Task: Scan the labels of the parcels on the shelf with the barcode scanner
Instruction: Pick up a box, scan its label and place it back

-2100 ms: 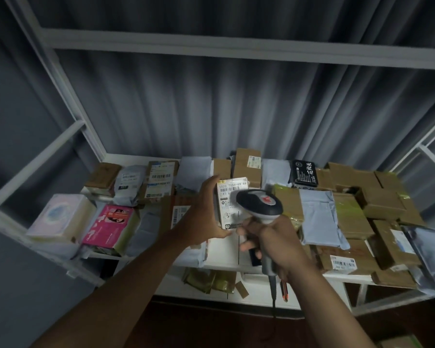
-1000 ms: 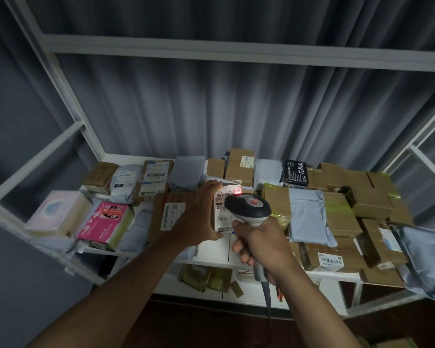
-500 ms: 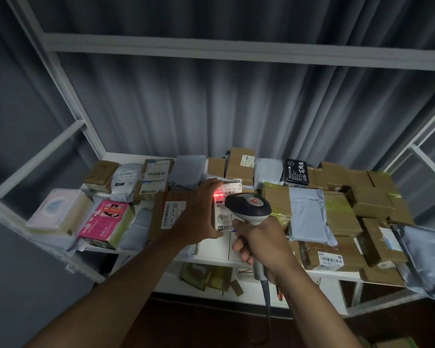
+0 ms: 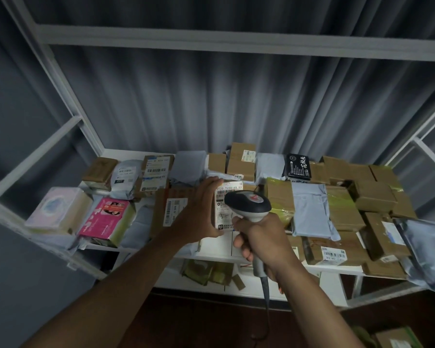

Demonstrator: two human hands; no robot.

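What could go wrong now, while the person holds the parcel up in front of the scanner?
1. The grey handheld barcode scanner covers part of the white shipping label, so a read may fail.
2. The left hand holds the upright labelled parcel only at its edge; it could slip onto the white metal shelf.
3. The silver plastic mailer bag overhangs the shelf's right end and might fall.

left hand (image 4: 199,214) gripping, right hand (image 4: 260,238) fisted

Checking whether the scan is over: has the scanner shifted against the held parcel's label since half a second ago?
No clear shift: the scanner covers the same lower right of the label. Its red glow there has gone.
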